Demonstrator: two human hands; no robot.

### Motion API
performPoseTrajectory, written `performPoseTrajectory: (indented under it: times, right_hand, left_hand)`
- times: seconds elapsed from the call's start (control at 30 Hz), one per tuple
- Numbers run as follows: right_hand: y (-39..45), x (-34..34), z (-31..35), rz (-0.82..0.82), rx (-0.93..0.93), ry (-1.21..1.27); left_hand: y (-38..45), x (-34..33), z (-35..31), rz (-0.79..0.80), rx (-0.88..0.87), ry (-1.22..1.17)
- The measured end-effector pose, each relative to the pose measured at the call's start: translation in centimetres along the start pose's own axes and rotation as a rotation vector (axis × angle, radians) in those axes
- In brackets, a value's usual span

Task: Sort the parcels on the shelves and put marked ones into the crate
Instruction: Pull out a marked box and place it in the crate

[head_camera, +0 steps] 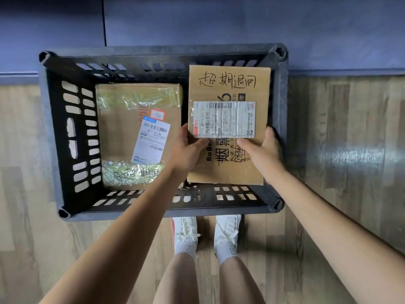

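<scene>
A black slatted crate [72,132] stands on the floor below me. In its left half lies a taped cardboard parcel [122,137] with a white label and handwritten marks. Over the right half I hold a flat cardboard parcel [228,84] with handwritten characters and a barcode label. My left hand [187,150] grips its left edge, thumb on top. My right hand [263,150] grips its right edge, thumb on top too. Whether this parcel touches the crate bottom is hidden.
The crate sits on a wood-pattern floor [350,150] against a blue wall base [219,23]. My two white shoes [206,233] stand just in front of the crate's near rim.
</scene>
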State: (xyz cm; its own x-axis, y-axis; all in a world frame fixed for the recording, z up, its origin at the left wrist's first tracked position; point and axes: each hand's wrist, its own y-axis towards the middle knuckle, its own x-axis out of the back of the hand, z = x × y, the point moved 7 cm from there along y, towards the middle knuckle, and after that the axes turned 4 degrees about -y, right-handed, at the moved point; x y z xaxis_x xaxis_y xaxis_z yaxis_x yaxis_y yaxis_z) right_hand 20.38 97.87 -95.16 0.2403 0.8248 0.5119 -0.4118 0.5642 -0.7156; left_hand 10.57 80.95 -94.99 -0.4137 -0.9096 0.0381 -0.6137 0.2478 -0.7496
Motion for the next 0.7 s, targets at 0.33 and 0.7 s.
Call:
performPoseTrajectory:
  times: [0.33, 0.7]
  right_hand:
    - [0.7, -1.7, -1.1, 0.023, -0.061, 0.006]
    - [0.6, -2.3, -0.6, 0.007, -0.032, -0.012]
  left_hand:
    - [1.0, 0.5, 1.1, -0.011, -0.022, -0.003]
    - [1.3, 1.6, 1.1, -0.035, -0.045, 0.044]
